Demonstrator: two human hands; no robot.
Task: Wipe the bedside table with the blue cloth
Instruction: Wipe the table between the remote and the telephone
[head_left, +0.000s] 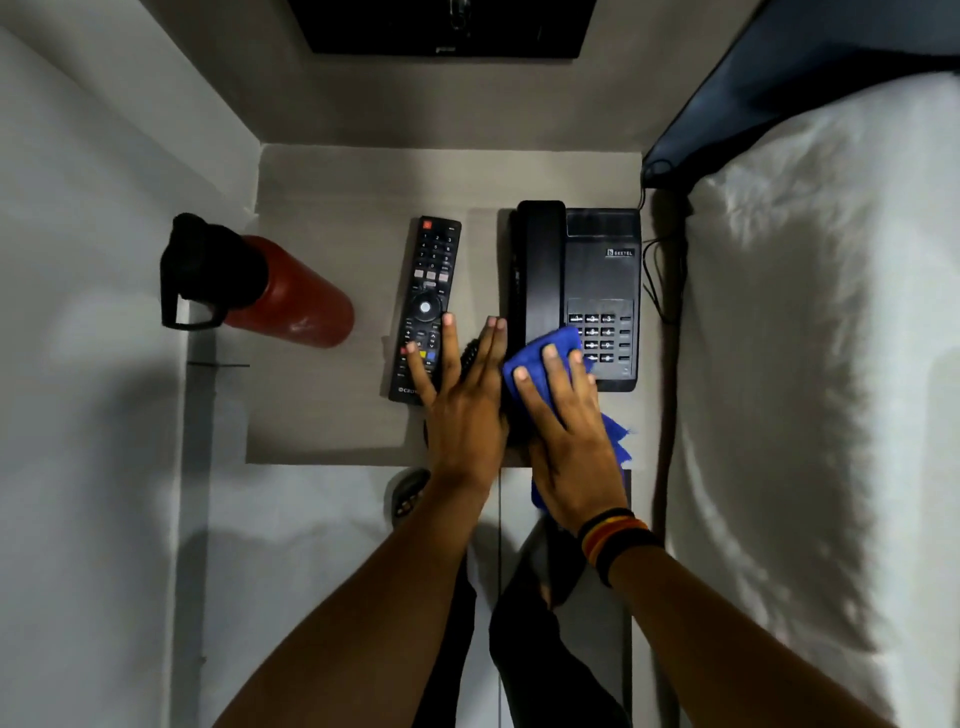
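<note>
The grey bedside table (332, 405) lies below me. My right hand (566, 431) presses the blue cloth (550, 345) flat against the front of a black desk phone (597, 270), fingers spread over the cloth. The cloth's loose end hangs past the table's front edge. My left hand (462, 405) rests flat with fingers apart between the phone and a black TV remote (423, 306), its thumb and one finger touching the remote's lower end. Something dark and ribbed shows under its fingers, which I cannot identify.
A red bottle (291, 296) with a black lid stands at the table's left edge. A white-sheeted bed (810, 364) borders the right side. Phone cables (654, 270) hang in the gap. A dark screen (441, 26) hangs on the wall above. My sandalled foot (410, 493) is below.
</note>
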